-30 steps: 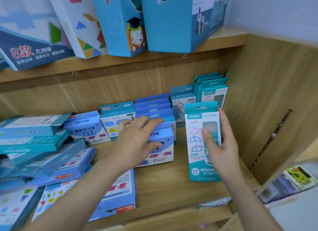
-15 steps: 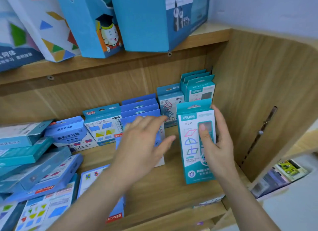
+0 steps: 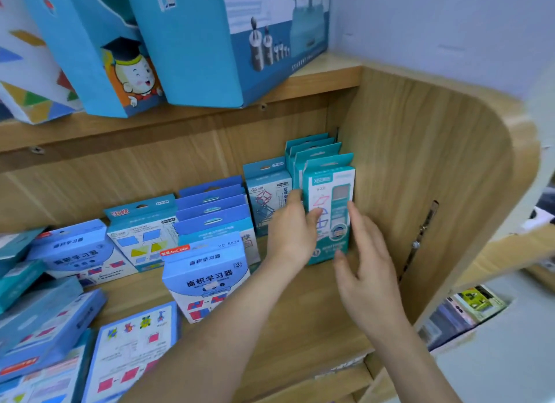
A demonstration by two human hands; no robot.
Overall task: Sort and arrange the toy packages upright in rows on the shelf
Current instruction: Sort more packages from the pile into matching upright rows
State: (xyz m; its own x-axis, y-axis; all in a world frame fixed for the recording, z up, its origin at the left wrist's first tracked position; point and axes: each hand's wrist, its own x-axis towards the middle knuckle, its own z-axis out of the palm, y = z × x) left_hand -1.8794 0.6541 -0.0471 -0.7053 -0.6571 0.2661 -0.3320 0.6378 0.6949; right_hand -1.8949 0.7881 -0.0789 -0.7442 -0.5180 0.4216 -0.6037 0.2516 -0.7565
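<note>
The pack (image 3: 329,210) stood upright at the shelf's (image 3: 315,327) right end. The left hand (image 3: 292,231) pinched its left edge; the right hand (image 3: 368,261), fingers straight, touched its front. Probably light, stiff card: hold by the sides.

We see teal package (image 3: 329,192) with pink, blue outline shapes; front box (image 3: 207,279) blue over white; shelf (image 3: 306,318) pale wood grain; upper box (image 3: 33,102) white, coloured triangles.

- front teal package (image 3: 334,192): lower left part hidden behind left hand (image 3: 289,234); print blurred, unreadable.
- teal packages behind (image 3: 312,149): only top flaps visible.
- upper-shelf boxes (image 3: 210,42): cut by top edge.
- flat packages (image 3: 39,321): cut by left edge.
</note>
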